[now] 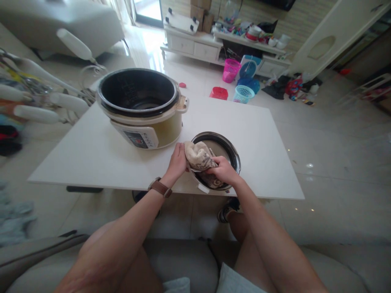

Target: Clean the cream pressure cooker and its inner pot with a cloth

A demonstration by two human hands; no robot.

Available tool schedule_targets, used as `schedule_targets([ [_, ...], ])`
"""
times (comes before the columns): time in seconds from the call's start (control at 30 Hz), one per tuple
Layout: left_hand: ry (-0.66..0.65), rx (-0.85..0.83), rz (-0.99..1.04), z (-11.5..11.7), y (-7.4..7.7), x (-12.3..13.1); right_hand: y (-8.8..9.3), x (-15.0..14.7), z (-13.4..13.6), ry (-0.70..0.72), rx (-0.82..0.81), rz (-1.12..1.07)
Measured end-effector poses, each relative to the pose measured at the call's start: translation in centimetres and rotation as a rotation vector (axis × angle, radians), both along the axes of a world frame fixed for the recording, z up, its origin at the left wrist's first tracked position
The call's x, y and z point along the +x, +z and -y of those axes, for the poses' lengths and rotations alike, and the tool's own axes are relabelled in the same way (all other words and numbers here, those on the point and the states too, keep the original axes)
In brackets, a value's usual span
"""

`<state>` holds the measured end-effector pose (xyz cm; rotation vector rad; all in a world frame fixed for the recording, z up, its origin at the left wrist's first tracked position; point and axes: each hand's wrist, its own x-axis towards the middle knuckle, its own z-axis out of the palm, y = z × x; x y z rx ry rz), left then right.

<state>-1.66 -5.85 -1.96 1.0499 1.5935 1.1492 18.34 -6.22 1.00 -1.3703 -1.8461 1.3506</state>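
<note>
A bunched cloth [198, 155], cream with a dark pattern, is held between both hands above a round lid [236, 156] with a dark inner ring. The lid lies upturned near the table's front edge. My left hand [178, 160], with a brown watch strap on the wrist, is closed at the cloth's left side; its fingertips are partly hidden. My right hand [225, 169] grips the cloth's right end over the lid, where part of the cloth hangs down inside. To the left stands an electric cooker [166, 129] without a lid, its dark inner pot [128, 91] showing.
The white table [253, 134] carries the cooker and lid. On the floor beyond are a pink basket [231, 70], a light blue basket [243, 94] and a red stool-like item [219, 93]. A cluttered white cabinet [194, 47] lines the wall. White lamp-like parts [75, 44] stick out at left.
</note>
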Motion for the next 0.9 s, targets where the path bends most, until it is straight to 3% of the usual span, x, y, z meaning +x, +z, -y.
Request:
schedule_targets([
  [0.13, -0.05, -0.016, 0.041, 0.0, -0.1, 0.0, 0.9, 2.3, -0.5, -0.011, -0.133, -0.041],
  [0.33, -0.053, -0.056, 0.076, 0.0, 0.7, 0.2, 1.6, 4.7, -1.0, -0.539, -0.051, -0.301],
  [0.4, -0.051, -0.086, 0.071, -0.1, 1.0, 0.2, 1.6, 4.6, -0.9, -0.581, -0.007, -0.341],
  [0.47, -0.057, -0.114, 0.061, -0.2, 1.0, 0.1, 1.7, 4.0, -0.5, -0.444, -0.022, -0.289],
  [0.6, -0.048, -0.072, -0.018, -0.6, 0.4, -0.3, 2.2, 2.7, 0.8, 0.07, -0.094, -0.063],
  [0.67, -0.038, -0.014, -0.08, -0.7, 0.2, -0.5, 2.7, 2.8, 1.3, 0.241, -0.113, 0.038],
  [0.77, -0.068, -0.068, -0.052, -0.7, 0.3, -0.5, 3.3, 4.1, 1.2, 0.328, -0.146, 0.221],
  [0.9, -0.084, -0.135, 0.011, -0.6, 0.7, -0.3, 3.2, 6.8, 0.5, 0.16, 0.005, 0.471],
])
